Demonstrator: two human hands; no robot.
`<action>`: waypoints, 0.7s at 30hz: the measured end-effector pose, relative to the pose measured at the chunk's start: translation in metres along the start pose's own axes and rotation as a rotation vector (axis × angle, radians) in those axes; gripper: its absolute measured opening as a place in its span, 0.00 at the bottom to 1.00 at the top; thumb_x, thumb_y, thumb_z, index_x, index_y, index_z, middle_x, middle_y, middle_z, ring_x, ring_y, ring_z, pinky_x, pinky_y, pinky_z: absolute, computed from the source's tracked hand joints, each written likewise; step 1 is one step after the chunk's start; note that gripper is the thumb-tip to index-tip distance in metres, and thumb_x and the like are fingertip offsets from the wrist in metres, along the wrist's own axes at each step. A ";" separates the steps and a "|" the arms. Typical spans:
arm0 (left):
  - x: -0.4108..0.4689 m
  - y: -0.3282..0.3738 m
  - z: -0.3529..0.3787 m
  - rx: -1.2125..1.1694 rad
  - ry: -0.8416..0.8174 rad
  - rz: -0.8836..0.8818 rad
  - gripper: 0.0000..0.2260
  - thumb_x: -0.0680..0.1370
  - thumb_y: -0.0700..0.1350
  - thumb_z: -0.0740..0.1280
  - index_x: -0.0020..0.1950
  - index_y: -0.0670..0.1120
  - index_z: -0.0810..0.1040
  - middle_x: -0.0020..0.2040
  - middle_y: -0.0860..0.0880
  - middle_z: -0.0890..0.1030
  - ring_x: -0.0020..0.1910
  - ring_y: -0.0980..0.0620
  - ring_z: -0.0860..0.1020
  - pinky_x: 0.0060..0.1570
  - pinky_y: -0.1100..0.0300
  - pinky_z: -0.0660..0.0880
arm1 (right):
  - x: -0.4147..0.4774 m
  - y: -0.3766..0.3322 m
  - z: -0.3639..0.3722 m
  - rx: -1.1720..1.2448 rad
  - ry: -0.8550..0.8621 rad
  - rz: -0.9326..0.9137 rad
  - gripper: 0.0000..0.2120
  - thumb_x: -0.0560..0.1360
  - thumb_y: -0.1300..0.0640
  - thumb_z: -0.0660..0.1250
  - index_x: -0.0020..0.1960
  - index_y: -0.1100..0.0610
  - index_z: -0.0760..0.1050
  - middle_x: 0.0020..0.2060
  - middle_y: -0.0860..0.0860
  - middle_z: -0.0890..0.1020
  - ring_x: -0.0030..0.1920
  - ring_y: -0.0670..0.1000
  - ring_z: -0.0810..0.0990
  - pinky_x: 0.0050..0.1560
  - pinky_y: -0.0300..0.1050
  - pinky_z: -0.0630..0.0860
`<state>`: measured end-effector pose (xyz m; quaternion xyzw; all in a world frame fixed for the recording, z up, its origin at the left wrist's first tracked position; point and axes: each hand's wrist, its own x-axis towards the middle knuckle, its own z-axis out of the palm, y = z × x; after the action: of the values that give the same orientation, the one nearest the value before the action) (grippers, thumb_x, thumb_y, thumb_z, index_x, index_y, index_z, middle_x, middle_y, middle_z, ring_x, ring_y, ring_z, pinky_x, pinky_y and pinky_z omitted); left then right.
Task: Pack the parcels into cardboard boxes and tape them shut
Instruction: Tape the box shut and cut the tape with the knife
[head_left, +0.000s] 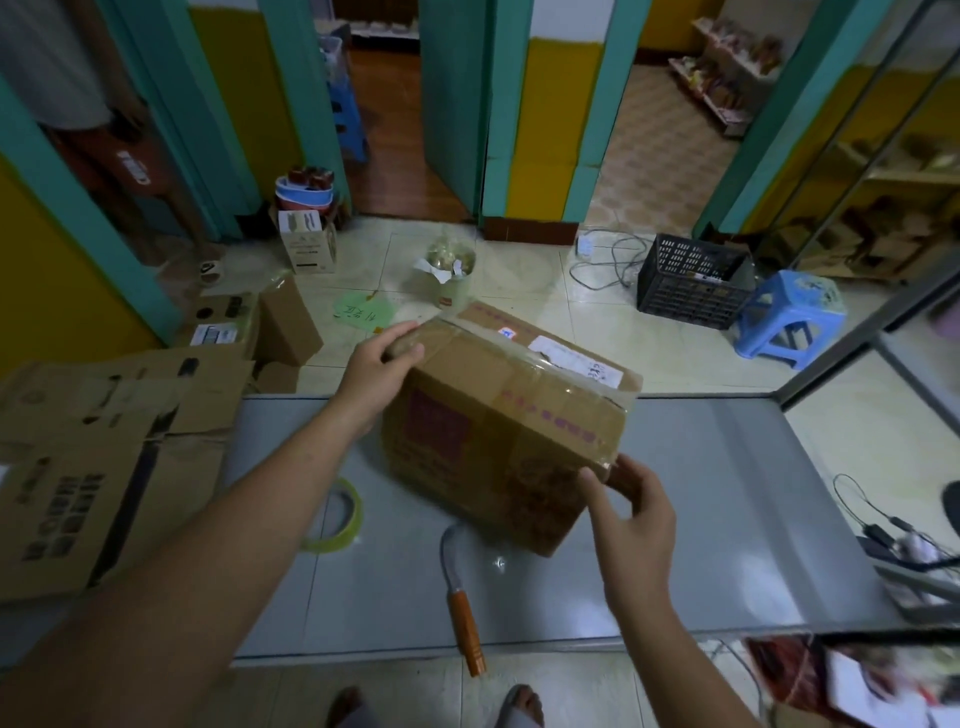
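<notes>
A brown cardboard box (498, 415) with purple print, clear tape over its top seam and a white label stands tilted on the grey table (727, 519). My left hand (379, 364) grips the box's far left top corner. My right hand (631, 514) grips its near right corner, fingers curled round the edge. A roll of clear tape (337, 514) lies flat on the table just left of the box, partly behind my left forearm. A knife (460, 597) with an orange handle lies in front of the box, its handle past the table's near edge.
Flattened cardboard boxes (104, 457) pile up at the table's left end. Cables and a device (898, 545) sit at its right end. On the floor beyond are a small bin (449, 275), a black crate (691, 283), a blue stool (789, 317) and more boxes (249, 322).
</notes>
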<state>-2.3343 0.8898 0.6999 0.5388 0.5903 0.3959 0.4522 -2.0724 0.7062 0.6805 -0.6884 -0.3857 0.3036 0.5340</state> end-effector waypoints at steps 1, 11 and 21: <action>0.006 0.002 0.000 -0.025 -0.020 0.006 0.16 0.84 0.44 0.68 0.72 0.55 0.79 0.67 0.54 0.76 0.67 0.53 0.74 0.59 0.65 0.73 | -0.013 -0.001 0.001 0.006 0.003 -0.017 0.18 0.77 0.56 0.76 0.65 0.54 0.79 0.56 0.46 0.84 0.57 0.42 0.82 0.51 0.33 0.80; 0.019 -0.029 -0.001 -0.193 -0.039 -0.029 0.14 0.83 0.41 0.66 0.63 0.57 0.82 0.67 0.44 0.79 0.62 0.47 0.79 0.55 0.58 0.76 | -0.041 0.023 -0.011 -0.037 -0.163 -0.002 0.04 0.79 0.59 0.72 0.46 0.55 0.84 0.41 0.51 0.86 0.46 0.51 0.85 0.49 0.52 0.84; -0.078 -0.054 0.019 -0.353 0.118 -0.396 0.50 0.66 0.73 0.75 0.80 0.63 0.54 0.74 0.51 0.73 0.66 0.45 0.76 0.62 0.33 0.78 | 0.066 0.004 0.006 -0.014 -0.286 0.177 0.28 0.68 0.35 0.75 0.62 0.48 0.82 0.54 0.46 0.87 0.57 0.51 0.85 0.57 0.49 0.81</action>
<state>-2.3303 0.8058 0.6511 0.3018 0.6312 0.4274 0.5725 -2.0422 0.7650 0.6743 -0.6731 -0.3976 0.4416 0.4403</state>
